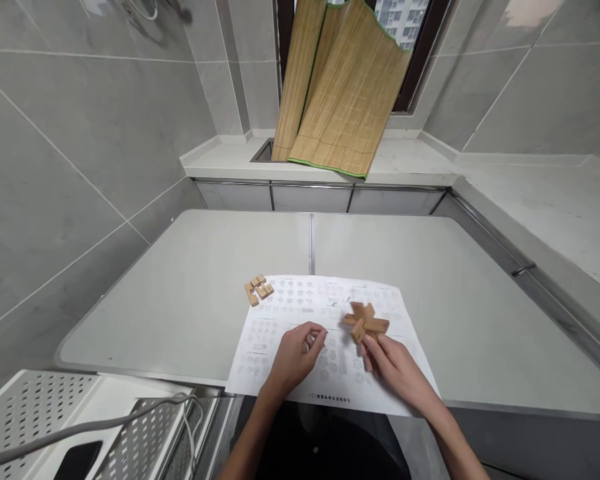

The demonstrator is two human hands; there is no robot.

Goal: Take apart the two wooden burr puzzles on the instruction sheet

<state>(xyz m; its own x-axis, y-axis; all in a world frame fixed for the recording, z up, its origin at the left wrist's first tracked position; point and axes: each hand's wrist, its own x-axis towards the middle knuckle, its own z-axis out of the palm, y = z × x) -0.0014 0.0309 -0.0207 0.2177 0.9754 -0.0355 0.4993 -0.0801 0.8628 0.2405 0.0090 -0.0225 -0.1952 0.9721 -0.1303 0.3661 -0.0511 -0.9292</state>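
Note:
My right hand (393,363) holds a wooden interlocking cross puzzle (364,323) by its lower bar, just above a printed instruction sheet (300,313) on the grey table (190,293). My left hand (295,353) rests on the sheet with its fingers curled in, thumb against fingertips; nothing shows between them. A small group of loose wooden puzzle pieces (259,289) lies at the sheet's upper left corner, a hand's width beyond my left hand.
A rolled-out bamboo mat (337,93) leans against the window over the back counter (405,163). A white perforated metal rack (35,407) with a grey cable (95,423) sits at lower left. Tiled walls close in the left side and back.

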